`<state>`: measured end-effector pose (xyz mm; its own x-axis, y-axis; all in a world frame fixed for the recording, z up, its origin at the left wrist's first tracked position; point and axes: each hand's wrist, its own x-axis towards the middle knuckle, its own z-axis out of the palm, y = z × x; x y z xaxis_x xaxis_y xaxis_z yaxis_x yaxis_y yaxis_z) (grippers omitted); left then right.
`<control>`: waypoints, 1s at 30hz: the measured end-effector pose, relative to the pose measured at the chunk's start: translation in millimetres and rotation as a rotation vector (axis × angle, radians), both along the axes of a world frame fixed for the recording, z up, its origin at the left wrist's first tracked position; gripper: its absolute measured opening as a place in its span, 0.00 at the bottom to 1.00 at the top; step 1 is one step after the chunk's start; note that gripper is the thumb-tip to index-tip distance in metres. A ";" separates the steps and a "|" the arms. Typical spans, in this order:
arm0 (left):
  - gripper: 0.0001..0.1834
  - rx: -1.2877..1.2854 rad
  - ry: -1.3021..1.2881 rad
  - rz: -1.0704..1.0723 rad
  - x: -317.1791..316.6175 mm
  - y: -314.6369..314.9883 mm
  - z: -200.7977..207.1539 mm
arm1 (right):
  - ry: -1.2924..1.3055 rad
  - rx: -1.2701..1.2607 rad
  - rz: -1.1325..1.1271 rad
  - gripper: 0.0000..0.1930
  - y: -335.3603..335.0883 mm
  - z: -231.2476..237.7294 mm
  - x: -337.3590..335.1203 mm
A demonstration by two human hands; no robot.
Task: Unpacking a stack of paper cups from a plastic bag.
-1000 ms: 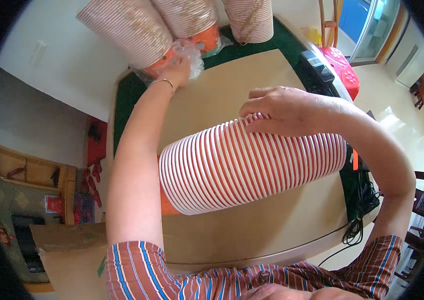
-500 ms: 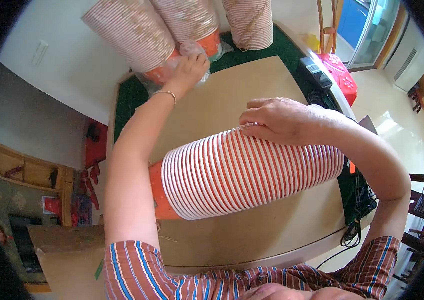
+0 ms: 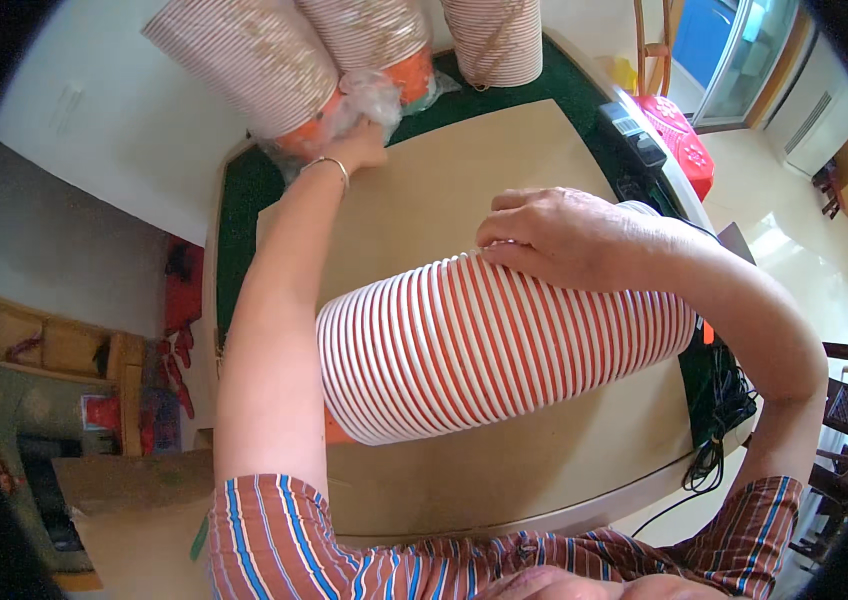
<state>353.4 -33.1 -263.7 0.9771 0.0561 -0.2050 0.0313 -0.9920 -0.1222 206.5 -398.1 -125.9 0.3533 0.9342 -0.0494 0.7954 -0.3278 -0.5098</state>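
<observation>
A long stack of nested paper cups (image 3: 504,345), orange-red with white rims, lies on its side across the brown board in front of me. My right hand (image 3: 559,238) rests on top of it, fingers bent against the rims and steadying it. Farther off, my left hand (image 3: 366,148) has its fingers closed on a crumpled clear plastic bag (image 3: 372,97), with the fingertips partly hidden. That plastic sits at the orange end of a wrapped cup stack (image 3: 244,65) at the far left. My left forearm covers the near stack's left end.
Two more wrapped stacks, a middle one (image 3: 369,35) and a right one (image 3: 494,40), stand at the back on the green table covering (image 3: 569,95). A black box-shaped device (image 3: 632,135) and black cables (image 3: 712,425) line the right edge. Beyond stands a red stool (image 3: 676,140).
My left hand has drawn slightly left and nearer, and the plastic now bunches above it. The near stack has shifted slightly; my right hand stays on it.
</observation>
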 end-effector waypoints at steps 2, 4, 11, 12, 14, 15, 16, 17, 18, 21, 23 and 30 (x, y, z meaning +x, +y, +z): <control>0.41 0.054 0.002 -0.049 0.9 15.5 -14.3 | -0.016 -0.015 0.023 0.18 2.4 2.8 -2.7; 0.41 0.114 0.002 -0.091 -3.1 37.3 -18.9 | -0.037 -0.024 0.052 0.19 6.7 5.8 -5.6; 0.37 -0.085 -0.009 -0.209 -20.1 14.0 25.3 | -0.089 -0.063 0.066 0.18 4.9 2.0 1.4; 0.36 -0.102 0.016 -0.249 -26.6 11.1 34.4 | -0.103 -0.074 0.082 0.18 5.9 3.1 0.7; 0.34 -0.161 -0.006 -0.250 -37.3 -6.3 56.5 | -0.131 -0.095 0.011 0.18 4.2 4.5 -0.6; 0.32 -0.214 -0.024 -0.240 -43.8 -7.9 66.1 | -0.156 -0.108 -0.049 0.18 4.9 7.4 -3.2; 0.32 -0.214 -0.032 -0.241 -51.0 -9.8 74.3 | -0.164 -0.108 -0.050 0.18 4.7 9.2 -5.0; 0.28 -0.277 -0.056 -0.259 -57.9 -7.5 82.3 | -0.160 -0.108 -0.060 0.17 5.1 11.5 -6.4; 0.25 -0.341 -0.080 -0.280 -64.1 -6.0 89.5 | -0.155 -0.108 -0.071 0.16 4.7 14.0 -7.8; 0.22 -0.505 -0.075 -0.189 -79.7 -5.4 114.3 | -0.207 -0.024 -0.125 0.14 -4.3 19.9 -11.5; 0.21 -0.485 -0.181 -0.137 -101.2 3.2 126.4 | -0.195 0.033 -0.135 0.12 -13.9 29.8 -11.8; 0.18 -0.555 -0.506 -0.033 -233.8 21.2 156.0 | -0.329 0.057 -0.581 0.15 -59.9 30.0 7.2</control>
